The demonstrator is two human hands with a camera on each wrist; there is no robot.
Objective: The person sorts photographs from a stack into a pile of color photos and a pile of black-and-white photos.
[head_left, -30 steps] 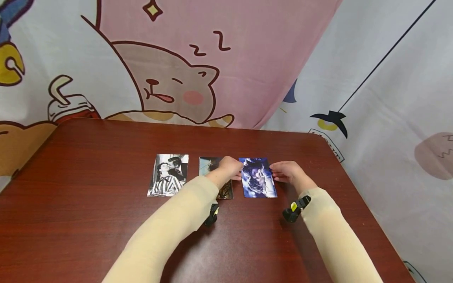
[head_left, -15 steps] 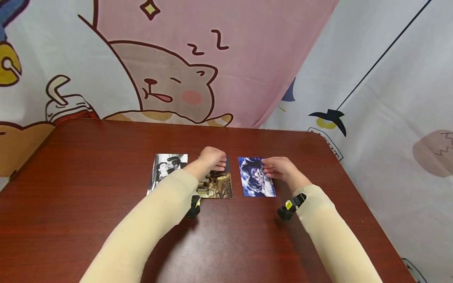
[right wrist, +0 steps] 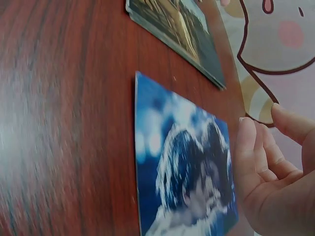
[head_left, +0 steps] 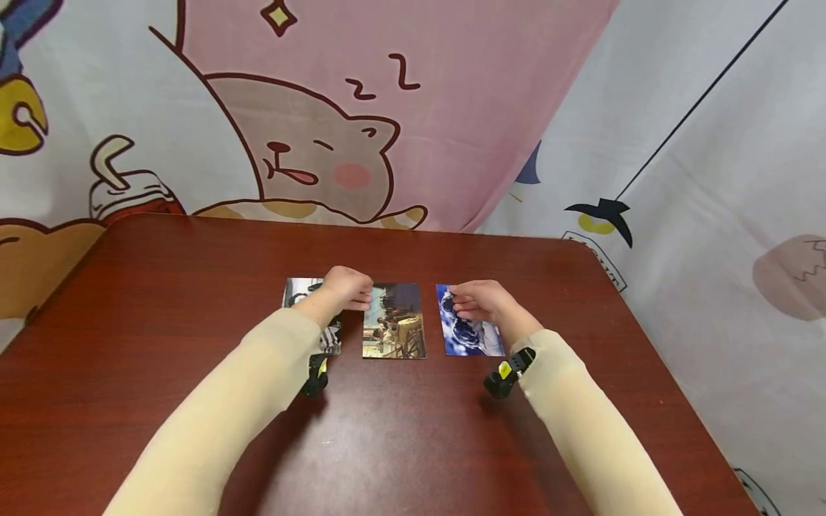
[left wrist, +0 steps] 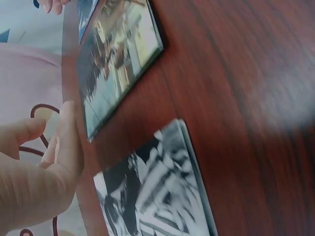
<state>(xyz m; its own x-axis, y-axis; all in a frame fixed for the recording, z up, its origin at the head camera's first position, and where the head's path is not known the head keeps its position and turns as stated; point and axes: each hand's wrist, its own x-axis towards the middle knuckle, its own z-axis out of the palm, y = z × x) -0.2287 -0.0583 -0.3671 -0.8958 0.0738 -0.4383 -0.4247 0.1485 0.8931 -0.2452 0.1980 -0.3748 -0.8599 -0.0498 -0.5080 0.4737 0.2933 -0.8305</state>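
Three picture cards lie in a row on the table. The left one is a black-and-white card [left wrist: 162,196], partly hidden in the head view by my left hand [head_left: 345,289]. A brown and teal card [head_left: 395,322] lies in the middle; in the left wrist view it looks thick, like a stack. My left hand hovers at the gap between these two, fingers extended and holding nothing. The blue card [right wrist: 182,157] is on the right. Over its upper part is my right hand [head_left: 484,301], with loosely bent fingers and nothing held.
The dark red-brown wooden table [head_left: 400,444] has rounded far corners. Behind it hangs a cloth [head_left: 490,107] printed with a sleeping bear. Each wrist carries a black camera [head_left: 500,380] on a strap.
My left hand has moved left from beside the blue card, across the middle card, to near the black-and-white card. My right hand has shifted left from the blue card's right edge to over it.
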